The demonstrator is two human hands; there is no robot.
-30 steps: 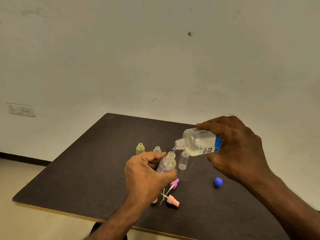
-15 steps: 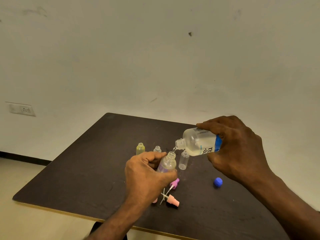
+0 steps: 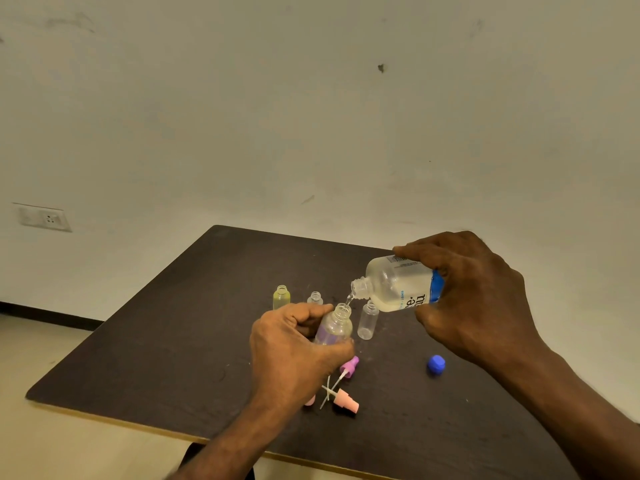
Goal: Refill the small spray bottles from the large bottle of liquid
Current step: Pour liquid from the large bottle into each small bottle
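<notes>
— Where does the big bottle lie from your grip?

— From the head view, my right hand [image 3: 474, 299] wraps the big bottle [image 3: 398, 289], long axis near level, neck pointing left, mouth just above the small bottle [image 3: 335, 325].

— And the other hand?

— My left hand [image 3: 294, 348] grips that small bottle upright above the table [image 3: 173, 323], directly under the spout. I judge the pour depends on keeping the mouths aligned.

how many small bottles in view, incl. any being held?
4. The purple-tinted bottle is held in the left hand; the yellow bottle, a clear bottle and another clear bottle stand behind it. None seems hidden.
</notes>
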